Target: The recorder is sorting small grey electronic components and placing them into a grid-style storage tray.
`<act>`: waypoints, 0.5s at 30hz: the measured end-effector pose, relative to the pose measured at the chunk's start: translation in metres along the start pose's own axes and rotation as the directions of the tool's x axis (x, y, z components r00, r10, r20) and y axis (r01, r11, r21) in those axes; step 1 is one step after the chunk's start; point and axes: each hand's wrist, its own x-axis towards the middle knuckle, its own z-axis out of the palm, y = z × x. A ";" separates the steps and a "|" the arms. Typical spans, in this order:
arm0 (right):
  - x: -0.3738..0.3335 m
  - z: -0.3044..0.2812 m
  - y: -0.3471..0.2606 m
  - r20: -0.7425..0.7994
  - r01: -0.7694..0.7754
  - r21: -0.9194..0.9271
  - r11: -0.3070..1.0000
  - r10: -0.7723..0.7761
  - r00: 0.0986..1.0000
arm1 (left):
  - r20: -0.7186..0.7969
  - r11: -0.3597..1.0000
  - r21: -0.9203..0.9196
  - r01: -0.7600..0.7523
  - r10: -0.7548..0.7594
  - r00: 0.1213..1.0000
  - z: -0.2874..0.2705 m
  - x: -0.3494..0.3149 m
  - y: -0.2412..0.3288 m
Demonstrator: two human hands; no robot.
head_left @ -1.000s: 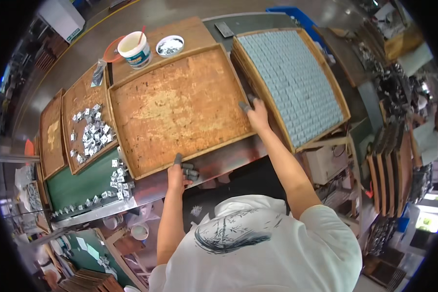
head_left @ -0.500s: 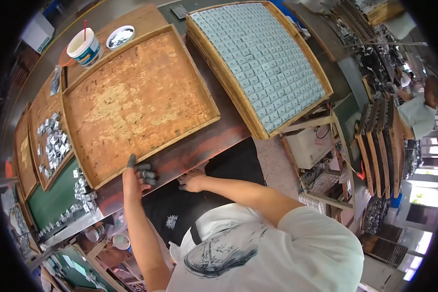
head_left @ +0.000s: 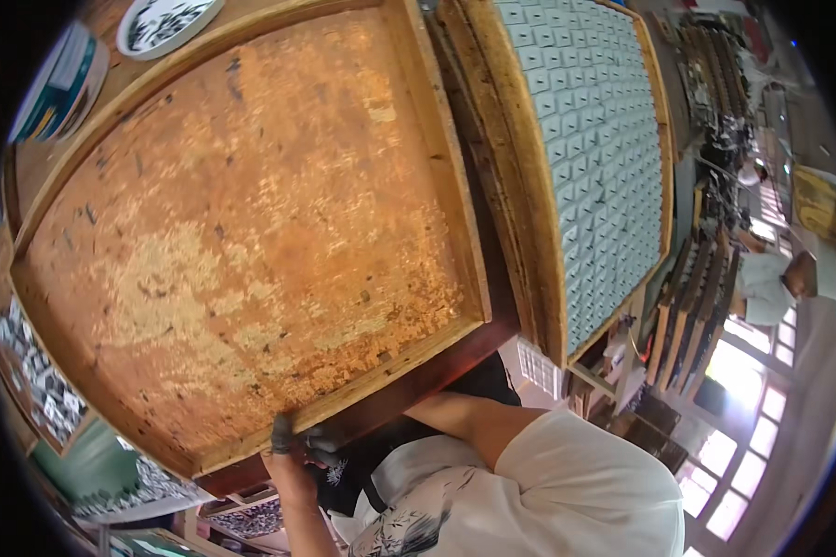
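A shallow wooden tray (head_left: 251,232) with a worn orange-brown bottom and a raised rim fills much of the left and middle. At its near edge is my left hand (head_left: 293,455), with dark covers on its fingertips. The thumb lies over the rim while the other fingers curl against the outer side. My right forearm (head_left: 455,413) reaches toward the dark red table edge (head_left: 474,357); the hand itself is hidden there. Nothing lies in the tray, apart from stains and small dark marks.
Right of the tray stands a stack of wooden trays (head_left: 506,176), its top filled with rows of pale square pieces (head_left: 594,167). A white bowl (head_left: 163,26) and a bucket (head_left: 60,84) sit at far left. Small metal parts (head_left: 42,381) lie leftward. Another person (head_left: 762,283) is at far right.
The tray now looks larger and closer, and the whole view has shifted. My left thumb has come over the tray rim. My right hand has gone out of sight by the table edge.
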 end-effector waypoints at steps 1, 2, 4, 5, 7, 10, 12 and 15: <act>-0.007 -0.004 0.001 -0.021 -0.001 -0.013 1.000 0.001 1.000 | 0.029 0.999 -0.028 0.031 -0.031 0.999 -0.007 0.001 -0.006; 0.002 0.012 -0.039 -0.046 -0.002 -0.028 1.000 0.000 0.999 | 0.060 0.997 -0.056 0.060 -0.057 0.997 -0.010 -0.001 -0.008; -0.009 -0.010 -0.038 -0.082 0.031 -0.096 0.995 -0.039 0.996 | 0.041 0.998 -0.051 0.044 -0.041 0.998 -0.004 -0.007 0.003; -0.015 -0.019 -0.041 -0.104 0.049 -0.133 0.990 -0.063 0.993 | 0.026 0.999 -0.047 0.025 -0.024 0.999 -0.002 -0.012 0.006; -0.017 -0.033 -0.046 -0.188 0.059 -0.198 0.978 -0.097 0.977 | 0.080 1.000 -0.022 0.009 -0.008 0.997 -0.002 -0.001 -0.002; -0.019 -0.065 -0.049 -0.287 0.110 -0.331 0.937 -0.211 0.934 | 0.102 1.000 0.021 -0.008 0.006 0.995 -0.012 0.001 -0.003; -0.025 -0.083 -0.048 -0.346 0.125 -0.425 0.897 -0.288 0.893 | 0.106 0.999 0.051 -0.019 0.014 0.994 -0.016 0.001 -0.003; -0.028 -0.102 -0.062 -0.438 0.085 -0.546 0.834 -0.370 0.819 | 0.197 0.994 0.105 -0.041 0.019 0.980 -0.007 0.005 0.002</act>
